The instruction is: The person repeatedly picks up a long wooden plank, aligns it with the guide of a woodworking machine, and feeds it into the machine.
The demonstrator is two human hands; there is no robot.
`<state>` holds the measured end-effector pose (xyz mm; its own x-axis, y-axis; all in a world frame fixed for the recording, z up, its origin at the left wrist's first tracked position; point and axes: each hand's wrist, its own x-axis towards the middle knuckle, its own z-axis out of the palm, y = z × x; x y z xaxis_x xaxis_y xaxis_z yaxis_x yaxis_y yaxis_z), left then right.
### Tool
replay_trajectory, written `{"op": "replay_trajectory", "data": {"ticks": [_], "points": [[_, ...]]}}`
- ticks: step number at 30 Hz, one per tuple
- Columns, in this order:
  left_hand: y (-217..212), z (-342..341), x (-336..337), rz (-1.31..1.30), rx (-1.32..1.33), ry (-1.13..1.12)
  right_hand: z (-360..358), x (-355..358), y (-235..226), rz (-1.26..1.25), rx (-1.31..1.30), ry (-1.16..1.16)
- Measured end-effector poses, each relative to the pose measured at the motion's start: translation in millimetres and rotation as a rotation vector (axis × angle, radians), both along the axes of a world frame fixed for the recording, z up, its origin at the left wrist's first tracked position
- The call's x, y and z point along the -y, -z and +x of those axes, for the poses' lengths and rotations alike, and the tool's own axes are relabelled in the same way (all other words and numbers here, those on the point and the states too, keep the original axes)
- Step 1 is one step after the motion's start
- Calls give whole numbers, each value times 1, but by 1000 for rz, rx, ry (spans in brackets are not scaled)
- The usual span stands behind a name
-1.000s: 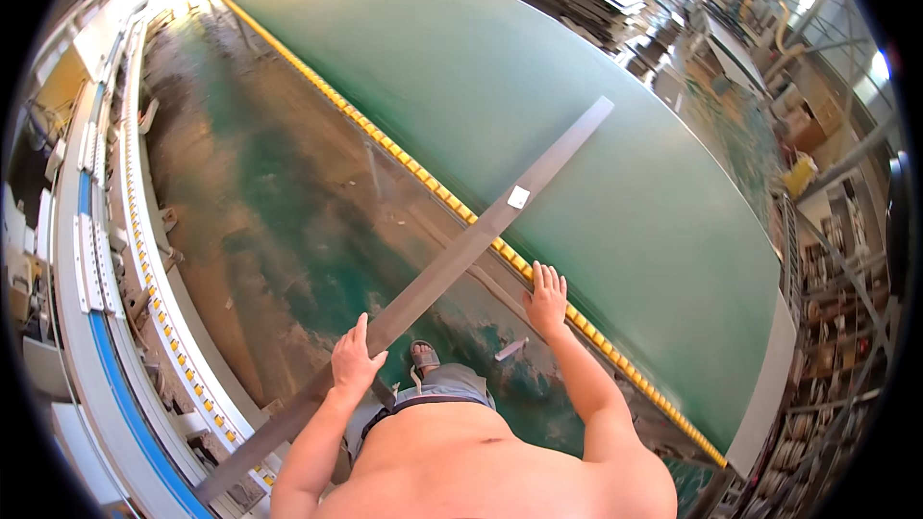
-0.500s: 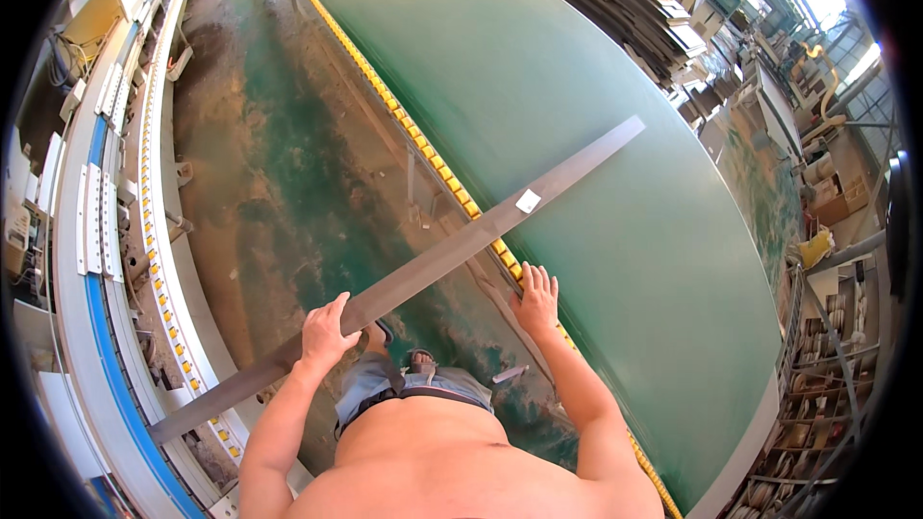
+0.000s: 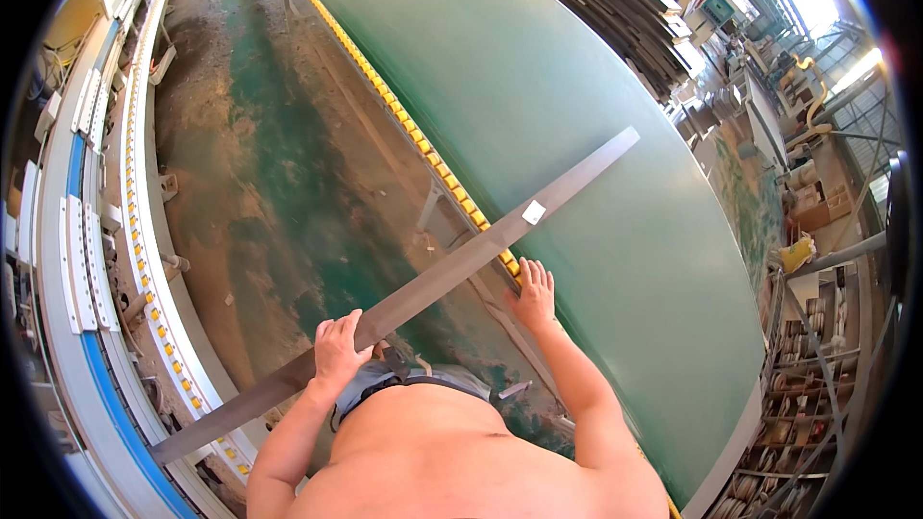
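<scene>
A long, flat, grey-brown strip of board (image 3: 433, 284) with a small white square label (image 3: 534, 212) lies diagonally across the scene, its far right end over the broad, smooth green tabletop (image 3: 625, 327) and its near left end over the blue-banded, pale metal machine bed (image 3: 106, 384). The left hand (image 3: 338, 351) is on the strip's near half, fingers bent over it; whether it grips from beneath cannot be told. The right hand (image 3: 535, 296) is open and empty, fingers spread at the table's edge, just beside the row of yellow rollers (image 3: 404, 115). Judged by position, progress is partial: the far portion is over the table, while the middle and near portions lie outside it, spanning the green-stained brown floor (image 3: 308, 211). Beyond the table stands a stack of dark boards (image 3: 615, 10).
</scene>
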<state>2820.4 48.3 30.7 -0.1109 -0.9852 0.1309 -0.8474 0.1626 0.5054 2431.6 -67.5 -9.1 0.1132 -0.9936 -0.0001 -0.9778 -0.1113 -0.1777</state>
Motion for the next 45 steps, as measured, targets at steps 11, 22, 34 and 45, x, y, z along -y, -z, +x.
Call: {"op": "replay_trajectory", "data": {"ticks": [11, 22, 34, 45], "points": [[2, 52, 61, 13, 32, -12, 44, 56, -12, -4, -21, -6], [6, 102, 121, 9, 110, -70, 84, 108, -10, -5, -10, -56], [0, 156, 180, 69, 167, -175, 139, 170, -14, 40, 54, -122], [-13, 196, 234, 140, 151, -253, 196, 237, -16, 54, 108, -213]]}}
